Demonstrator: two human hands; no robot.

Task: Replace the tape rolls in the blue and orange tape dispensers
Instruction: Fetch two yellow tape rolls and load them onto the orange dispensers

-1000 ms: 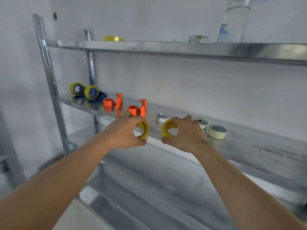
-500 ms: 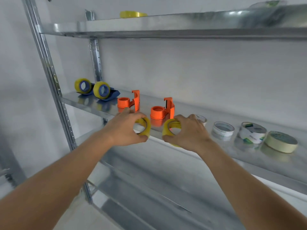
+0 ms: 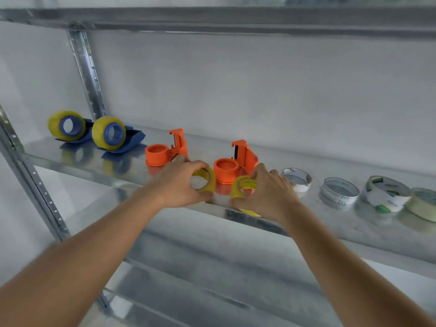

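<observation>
Two blue tape dispensers (image 3: 118,138) stand at the left of the metal shelf (image 3: 70,159), each carrying a yellow roll. Beside them are two orange dispensers, the left orange dispenser (image 3: 165,149) and the right orange dispenser (image 3: 236,161), both with bare hubs. My left hand (image 3: 179,185) grips a yellow tape roll (image 3: 207,180) at the shelf's front edge, just in front of the orange dispensers. My right hand (image 3: 266,192) grips a second yellow tape roll (image 3: 240,187), with a loose yellow tape end (image 3: 250,212) hanging below it.
Right of my hands lie a near-empty white-cored roll (image 3: 297,179), a second thin roll (image 3: 339,191), a printed white roll (image 3: 387,194) and a cream masking tape roll (image 3: 424,204). An upper shelf (image 3: 212,20) runs overhead. A steel upright (image 3: 87,74) stands at the back left.
Both hands, each with a yellow roll, have moved up and forward to the shelf edge by the orange dispensers. The view has come closer and shifted so the rolls on the right show.
</observation>
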